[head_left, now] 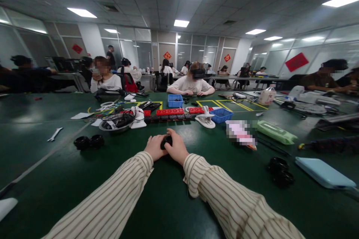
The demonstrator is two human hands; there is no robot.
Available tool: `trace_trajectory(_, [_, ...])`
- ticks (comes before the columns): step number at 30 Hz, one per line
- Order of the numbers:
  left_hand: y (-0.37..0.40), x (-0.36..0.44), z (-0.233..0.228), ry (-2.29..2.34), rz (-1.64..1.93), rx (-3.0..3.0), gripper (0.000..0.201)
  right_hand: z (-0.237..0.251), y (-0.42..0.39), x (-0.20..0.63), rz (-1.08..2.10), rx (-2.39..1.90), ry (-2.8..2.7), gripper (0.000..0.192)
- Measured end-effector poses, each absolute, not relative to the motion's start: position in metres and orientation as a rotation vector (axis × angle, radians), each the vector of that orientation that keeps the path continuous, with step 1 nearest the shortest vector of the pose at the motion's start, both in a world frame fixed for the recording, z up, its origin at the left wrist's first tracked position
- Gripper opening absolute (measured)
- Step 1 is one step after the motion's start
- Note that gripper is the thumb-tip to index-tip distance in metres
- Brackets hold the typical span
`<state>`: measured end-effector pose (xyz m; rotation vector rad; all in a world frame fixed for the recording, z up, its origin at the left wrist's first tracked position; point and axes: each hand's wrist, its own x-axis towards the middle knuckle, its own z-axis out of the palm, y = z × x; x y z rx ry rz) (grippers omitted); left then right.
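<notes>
Near the middle of the green table (pixel 117 179), both hands are wrapped round a small black round part (pixel 167 140). My left hand (pixel 155 147) closes on its left side. On the other side my right hand (pixel 178 145) grips it, thumb and fingers over the top. Much of the part is hidden by the fingers, so its exact kind does not show. Two similar black ring-shaped parts (pixel 89 142) lie together to the left of my hands. Another pair of black ring-shaped parts (pixel 280 171) sits to the right.
Beyond my hands are a red and black power strip (pixel 169 111), a white clip stand (pixel 206 118), blue bins (pixel 221 115) and a bowl of cables (pixel 117 121). A wrench (pixel 55 134) lies left; a green pack (pixel 276 132) and light-blue case (pixel 325 172) lie right. A person (pixel 190 85) sits opposite.
</notes>
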<state>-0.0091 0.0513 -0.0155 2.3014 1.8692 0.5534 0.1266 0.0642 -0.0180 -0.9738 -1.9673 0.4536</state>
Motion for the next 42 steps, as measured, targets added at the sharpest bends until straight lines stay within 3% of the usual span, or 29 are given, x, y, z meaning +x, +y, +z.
trace_trajectory(3, [0.0494, -0.0074, -0.0155, 1.930, 0.562, 2.290, 0.055, -0.0160, 0.0622, 0.1267, 0.377, -1.058, -1.956, 0.054])
trace_trajectory(14, [0.0489, -0.0058, -0.0114, 1.949, 0.555, 2.353, 0.033, -0.0203, 0.0666, 0.1246, 0.402, -0.994, -1.898, 0.045])
trace_trajectory(21, [0.0501, -0.0079, -0.0147, 1.982, 0.630, 2.259, 0.059, -0.0151, 0.0628, 0.1267, 0.405, -1.062, -1.990, 0.053])
trace_trajectory(29, [0.0486, -0.0046, -0.0161, 2.074, 0.604, 2.325, 0.042, -0.0186, 0.0622, 0.1243, 0.322, -1.162, -1.943, 0.057])
trace_trajectory(33, [0.0487, -0.0034, -0.0149, 2.095, 0.551, 2.354, 0.036, -0.0223, 0.0650, 0.1227, 0.347, -1.110, -1.924, 0.046])
trace_trajectory(37, [0.0505, -0.0056, -0.0154, 2.012, 0.571, 2.348, 0.033, -0.0228, 0.0684, 0.1235, 0.415, -0.981, -1.888, 0.040])
trace_trajectory(42, [0.0518, -0.0076, -0.0172, 1.881, 0.538, 2.357, 0.041, -0.0205, 0.0675, 0.1258, 0.552, -0.952, -1.936, 0.048])
